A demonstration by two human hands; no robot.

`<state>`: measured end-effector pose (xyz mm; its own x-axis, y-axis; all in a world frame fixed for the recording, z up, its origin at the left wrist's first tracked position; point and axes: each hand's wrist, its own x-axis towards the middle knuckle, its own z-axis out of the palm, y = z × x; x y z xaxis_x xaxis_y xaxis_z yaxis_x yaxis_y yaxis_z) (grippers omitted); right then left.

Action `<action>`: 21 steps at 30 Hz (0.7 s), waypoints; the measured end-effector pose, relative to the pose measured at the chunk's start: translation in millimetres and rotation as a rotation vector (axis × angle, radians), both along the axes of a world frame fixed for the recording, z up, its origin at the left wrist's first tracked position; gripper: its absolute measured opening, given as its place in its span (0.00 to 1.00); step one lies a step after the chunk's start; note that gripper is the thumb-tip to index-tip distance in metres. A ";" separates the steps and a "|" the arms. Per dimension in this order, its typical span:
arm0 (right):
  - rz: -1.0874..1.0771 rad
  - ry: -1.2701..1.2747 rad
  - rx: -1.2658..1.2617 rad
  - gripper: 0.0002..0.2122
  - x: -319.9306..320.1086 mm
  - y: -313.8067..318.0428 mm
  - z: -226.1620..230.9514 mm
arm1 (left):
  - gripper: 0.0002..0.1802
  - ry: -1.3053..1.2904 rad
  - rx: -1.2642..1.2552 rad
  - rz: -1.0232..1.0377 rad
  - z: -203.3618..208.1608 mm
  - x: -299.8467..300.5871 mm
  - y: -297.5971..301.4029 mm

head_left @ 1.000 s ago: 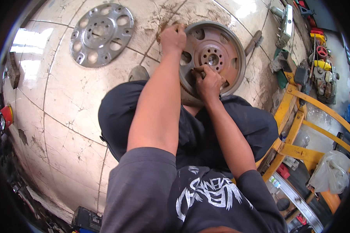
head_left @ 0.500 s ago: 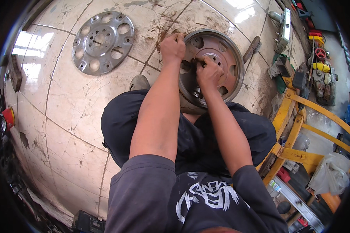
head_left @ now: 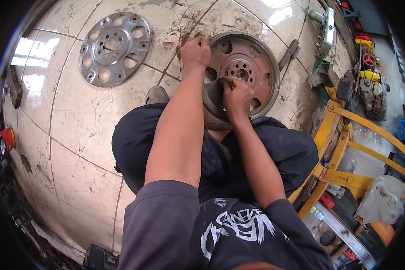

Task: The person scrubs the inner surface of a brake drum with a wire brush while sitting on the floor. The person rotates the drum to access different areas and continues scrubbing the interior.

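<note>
A round flywheel with a grey toothed rim and a rusty brown face leans toward my lap, its near edge by my legs. My left hand is closed at its upper left rim, the fingers curled and partly hidden. My right hand rests over the lower left of the face, near the hub with its ring of bolt holes. Its fingers are pinched together, and whatever they hold is too small to make out. On the tiles to the left lies a flat silver flexplate with large round holes, touched by neither hand.
A wire brush lies just right of the flywheel. Dirt is smeared on the tiles beyond it. A yellow metal frame with a plastic bag stands at my right. A wooden block sits at far left.
My right hand has slid toward me over the flywheel's face, uncovering more of the hub holes. My left hand keeps its place at the rim. The whole view has shifted slightly.
</note>
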<state>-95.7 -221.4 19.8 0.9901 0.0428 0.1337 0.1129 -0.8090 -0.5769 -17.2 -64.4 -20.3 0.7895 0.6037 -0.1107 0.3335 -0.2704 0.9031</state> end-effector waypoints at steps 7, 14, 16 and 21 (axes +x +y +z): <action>-0.079 0.024 -0.138 0.07 27.5 16.4 1.1 | 0.22 -0.059 0.009 -0.008 -7.9 0.7 -1.8; -0.054 -0.043 -0.011 0.08 26.3 10.6 -7.3 | 0.21 -0.025 -0.001 -0.061 1.8 -0.8 0.0; -0.097 0.001 -0.080 0.08 46.3 18.5 -2.6 | 0.20 -0.070 -0.007 -0.032 1.9 -1.8 -4.2; -0.049 -0.019 -0.025 0.05 7.1 9.3 -11.8 | 0.20 -0.012 0.000 -0.006 3.0 -2.1 -1.4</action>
<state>-88.6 -212.1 7.9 0.9884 -0.0020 0.1521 0.0836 -0.8281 -0.5543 -19.4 -65.8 -17.3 0.7942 0.5991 -0.1017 0.3213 -0.2720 0.9071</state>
